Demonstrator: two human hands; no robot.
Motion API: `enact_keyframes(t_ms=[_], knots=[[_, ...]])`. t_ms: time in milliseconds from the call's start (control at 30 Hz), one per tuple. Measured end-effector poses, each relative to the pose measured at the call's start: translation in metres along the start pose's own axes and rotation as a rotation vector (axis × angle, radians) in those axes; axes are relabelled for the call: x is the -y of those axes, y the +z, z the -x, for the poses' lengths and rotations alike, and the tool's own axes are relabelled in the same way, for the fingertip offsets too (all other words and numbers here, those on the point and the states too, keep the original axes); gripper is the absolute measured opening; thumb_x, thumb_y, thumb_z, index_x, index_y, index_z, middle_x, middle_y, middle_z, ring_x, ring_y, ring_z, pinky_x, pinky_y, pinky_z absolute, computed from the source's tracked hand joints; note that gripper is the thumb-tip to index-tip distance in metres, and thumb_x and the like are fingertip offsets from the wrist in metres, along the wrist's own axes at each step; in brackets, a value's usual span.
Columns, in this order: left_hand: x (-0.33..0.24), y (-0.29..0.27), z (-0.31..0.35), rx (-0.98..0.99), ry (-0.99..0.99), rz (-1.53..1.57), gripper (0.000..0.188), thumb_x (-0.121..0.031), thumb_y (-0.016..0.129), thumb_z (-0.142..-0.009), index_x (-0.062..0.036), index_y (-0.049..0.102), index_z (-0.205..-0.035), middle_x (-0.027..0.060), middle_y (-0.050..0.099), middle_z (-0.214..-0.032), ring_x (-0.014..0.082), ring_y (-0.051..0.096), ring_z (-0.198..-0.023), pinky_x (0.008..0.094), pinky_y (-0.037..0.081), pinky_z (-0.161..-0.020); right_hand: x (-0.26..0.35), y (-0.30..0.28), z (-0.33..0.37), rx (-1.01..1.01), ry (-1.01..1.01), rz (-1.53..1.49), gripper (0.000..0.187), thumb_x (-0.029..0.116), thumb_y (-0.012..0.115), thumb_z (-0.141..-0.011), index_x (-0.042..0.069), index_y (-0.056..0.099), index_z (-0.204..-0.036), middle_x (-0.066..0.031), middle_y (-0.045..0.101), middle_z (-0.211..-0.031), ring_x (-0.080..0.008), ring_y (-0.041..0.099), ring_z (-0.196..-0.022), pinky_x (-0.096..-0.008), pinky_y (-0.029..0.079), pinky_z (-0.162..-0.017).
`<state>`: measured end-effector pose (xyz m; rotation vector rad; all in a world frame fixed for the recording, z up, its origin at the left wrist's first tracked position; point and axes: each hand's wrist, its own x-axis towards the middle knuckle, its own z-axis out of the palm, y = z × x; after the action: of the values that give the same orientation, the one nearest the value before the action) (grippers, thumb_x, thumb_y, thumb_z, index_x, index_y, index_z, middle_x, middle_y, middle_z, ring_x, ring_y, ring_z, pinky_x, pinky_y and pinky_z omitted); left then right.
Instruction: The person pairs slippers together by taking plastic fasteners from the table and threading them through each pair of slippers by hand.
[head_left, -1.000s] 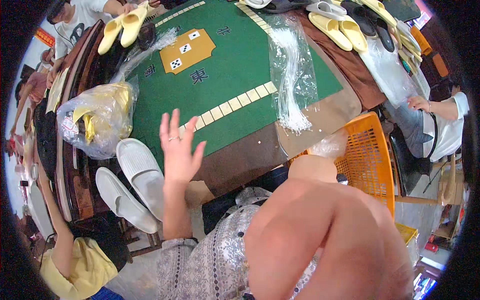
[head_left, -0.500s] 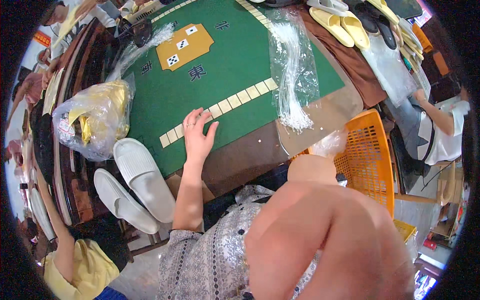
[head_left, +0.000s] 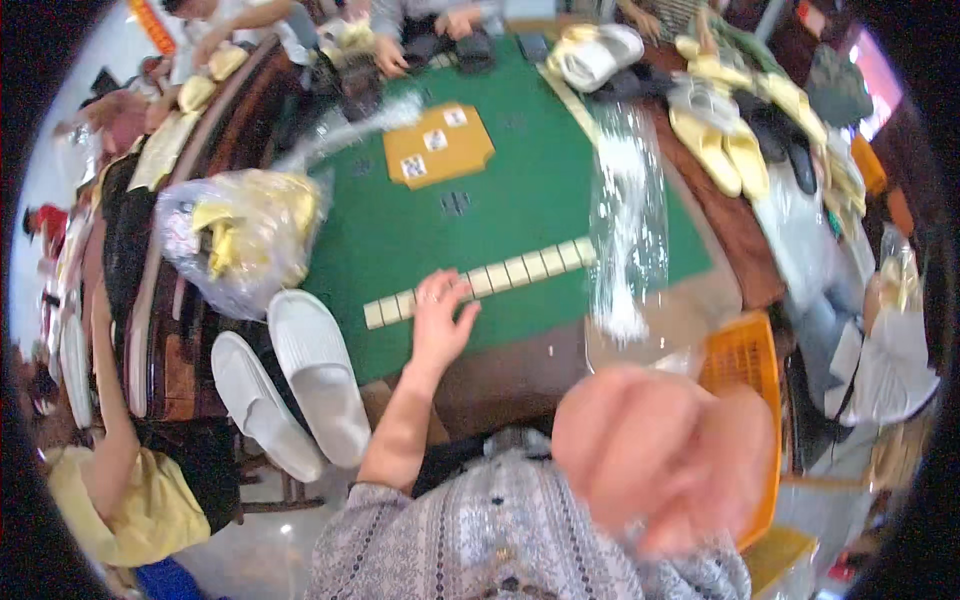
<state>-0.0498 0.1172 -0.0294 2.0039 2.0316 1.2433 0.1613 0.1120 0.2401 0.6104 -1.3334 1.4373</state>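
Observation:
My left hand (head_left: 440,325) rests palm down on the green table mat (head_left: 530,200), beside the printed row of cream tiles (head_left: 530,270) along its near edge. The fingers are spread, with a ring on one, and they hold nothing. Close to the camera, my right hand (head_left: 665,450) is smeared by motion, so I cannot make out its fingers or anything in them. A pair of white slippers (head_left: 320,380) lies left of my left forearm. To the right of that hand, a clear bag (head_left: 628,230) holds a bundle of thin white strands.
A clear bag of yellow pieces (head_left: 245,235) sits at the table's left. An orange plastic basket (head_left: 745,360) stands beside my right hand. Yellow slippers (head_left: 722,155) and black ones are heaped at the far right. Co-workers sit around, one with hands (head_left: 430,40) at the far edge.
My view has shifted, bringing more of the far side and a co-worker's hands into the picture. My right hand looks smaller and farther from the camera. My left hand stays by the tile row.

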Motion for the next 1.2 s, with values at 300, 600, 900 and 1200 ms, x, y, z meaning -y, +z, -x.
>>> enact_keyframes(t_ms=[300,600,900,1200], knots=[[-0.014,0.002,0.007,0.015,-0.028,0.080,0.030,-0.016,0.075,-0.079,-0.0072,0.065,-0.105,0.0151,0.057,-0.124,0.0388,0.047,-0.123,0.0483,0.039,-0.104,-0.115,-0.114,0.049,-0.276,0.730,0.547,0.036,0.009,0.063,-0.088,0.002,0.054,-0.123,0.0011,0.055,-0.089,-0.0058,0.050,-0.073,-0.0209,0.042,-0.062],[-0.009,-0.004,0.001,0.074,-0.076,0.087,0.026,-0.018,0.073,-0.080,-0.0086,0.066,-0.103,0.0141,0.056,-0.127,0.0371,0.046,-0.126,0.0473,0.039,-0.105,-0.173,-0.346,0.073,-0.674,0.977,0.927,0.040,0.019,0.071,-0.082,0.005,0.063,-0.119,-0.0050,0.067,-0.099,-0.0147,0.064,-0.084,-0.0295,0.053,-0.068],[-0.013,-0.006,-0.007,0.093,-0.096,0.138,0.027,-0.016,0.075,-0.078,-0.0115,0.067,-0.103,0.0127,0.057,-0.123,0.0379,0.047,-0.121,0.0484,0.041,-0.102,-0.188,-0.506,0.049,-1.120,0.685,0.272,0.034,0.028,0.057,-0.097,0.005,0.048,-0.120,-0.0136,0.063,-0.105,-0.0232,0.064,-0.084,-0.0306,0.053,-0.063],[-0.015,-0.007,-0.013,0.089,-0.125,0.117,0.024,-0.015,0.075,-0.078,-0.0125,0.068,-0.100,0.0101,0.058,-0.119,0.0353,0.052,-0.116,0.0472,0.042,-0.099,-0.217,-0.590,0.025,-1.436,0.283,-0.250,0.022,0.018,0.060,-0.097,0.001,0.055,-0.110,-0.0148,0.065,-0.101,-0.0214,0.068,-0.083,-0.0266,0.059,-0.064]])
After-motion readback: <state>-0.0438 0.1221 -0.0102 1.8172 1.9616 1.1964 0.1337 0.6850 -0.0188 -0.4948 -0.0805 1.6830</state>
